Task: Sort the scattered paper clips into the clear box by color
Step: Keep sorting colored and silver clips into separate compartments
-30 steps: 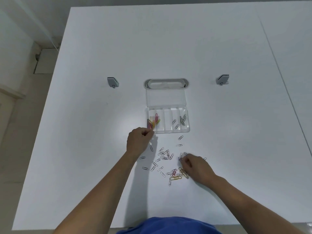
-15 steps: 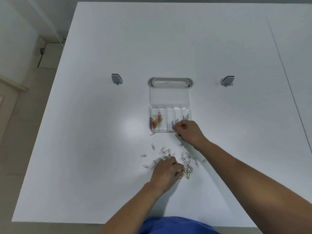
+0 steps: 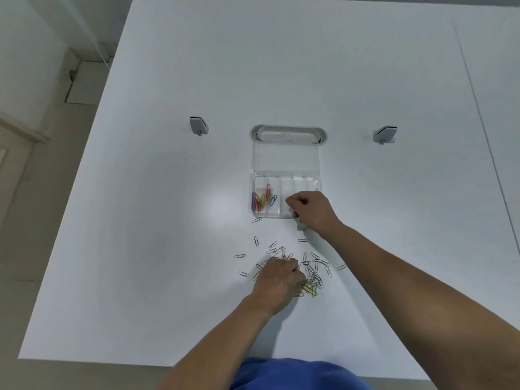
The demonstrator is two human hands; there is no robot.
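Here the right hand (image 3: 311, 209) hangs clenched over the clear box (image 3: 285, 175)'s right compartments, contents unseen; the left hand (image 3: 278, 280), nearer than the box, pinches among scattered paper clips (image 3: 312, 266).

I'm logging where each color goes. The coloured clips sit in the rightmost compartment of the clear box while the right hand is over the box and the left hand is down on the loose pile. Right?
Not quite. The head view shows the coloured clips in the leftmost compartments of the clear box, not the rightmost. The rest holds: the right hand is over the box's right side, and the left hand is on the loose pile.
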